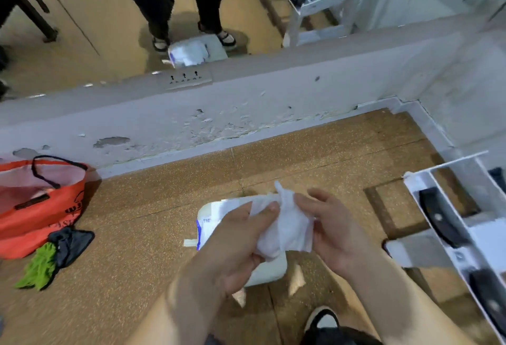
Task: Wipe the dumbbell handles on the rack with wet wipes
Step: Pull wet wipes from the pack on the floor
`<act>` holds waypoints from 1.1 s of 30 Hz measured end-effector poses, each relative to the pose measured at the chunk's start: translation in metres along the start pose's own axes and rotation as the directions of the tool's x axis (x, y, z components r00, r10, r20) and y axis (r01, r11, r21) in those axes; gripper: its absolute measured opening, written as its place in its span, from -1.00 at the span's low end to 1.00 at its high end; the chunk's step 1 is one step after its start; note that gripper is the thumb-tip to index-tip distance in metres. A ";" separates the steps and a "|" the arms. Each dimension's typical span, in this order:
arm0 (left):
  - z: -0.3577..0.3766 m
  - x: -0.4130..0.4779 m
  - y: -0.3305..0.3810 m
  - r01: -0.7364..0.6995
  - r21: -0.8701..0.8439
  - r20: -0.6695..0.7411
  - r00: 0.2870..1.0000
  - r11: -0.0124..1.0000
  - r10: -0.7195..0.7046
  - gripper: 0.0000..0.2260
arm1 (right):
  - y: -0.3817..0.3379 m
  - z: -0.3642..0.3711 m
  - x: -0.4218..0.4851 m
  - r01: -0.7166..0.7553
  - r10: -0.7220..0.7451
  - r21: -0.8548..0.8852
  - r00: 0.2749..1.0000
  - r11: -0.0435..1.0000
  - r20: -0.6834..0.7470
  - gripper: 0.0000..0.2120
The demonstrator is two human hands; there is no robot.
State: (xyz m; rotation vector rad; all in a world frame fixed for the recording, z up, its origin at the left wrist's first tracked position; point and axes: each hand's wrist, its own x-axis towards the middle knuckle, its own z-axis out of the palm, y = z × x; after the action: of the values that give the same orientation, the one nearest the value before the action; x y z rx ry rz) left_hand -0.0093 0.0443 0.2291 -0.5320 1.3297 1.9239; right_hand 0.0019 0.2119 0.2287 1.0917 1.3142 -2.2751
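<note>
Both hands are up at chest height, working together; the left hand (241,240) pinches the wet wipe (287,231) between thumb and curled fingers, and the right hand (335,231) grips its other edge, fingers bent round the fold; the wipe hangs bunched between them, over the white wipes pack (212,212) lying on the floor (153,208); soft stuff this, light and limp, likely damp and a bit clingy, so I'd take it by the edges and spread it flat over the palm before it meets metal; its crumpled length runs roughly up and down in the view, a peak poking up at the top; out to the right, well apart from the hands, stands the white rack (476,235) with the dark dumbbells (438,217) lying in it, slanting from upper left down to lower right along the rail; heavy, hard, no need to lift them, I'd say; the handles themselves I cannot make out; far left, an orange bag (41,216) with a green cloth (38,269) beside it.
</note>
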 end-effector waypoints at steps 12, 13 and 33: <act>0.184 -0.254 0.147 -0.162 0.378 0.156 0.982 0.911 0.110 -0.77 | -0.157 0.032 -0.313 0.185 -0.193 -0.137 0.980 0.973 -0.048 -0.73; 0.184 -0.260 0.147 -0.163 0.368 0.138 0.983 0.915 0.119 -0.78 | -0.157 0.033 -0.322 0.182 -0.188 -0.092 0.980 0.979 -0.066 -0.71; 0.102 -0.227 0.159 -0.147 0.210 -0.480 0.846 0.967 0.233 -0.78 | -0.154 0.012 -0.176 -0.165 0.122 -0.209 0.971 0.964 -0.205 -0.52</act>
State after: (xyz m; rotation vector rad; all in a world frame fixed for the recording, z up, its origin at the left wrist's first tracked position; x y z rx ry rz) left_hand 0.0247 0.0315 0.5218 -0.8883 1.9206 1.8746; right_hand 0.0248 0.2654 0.4559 1.3021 1.4698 -1.9026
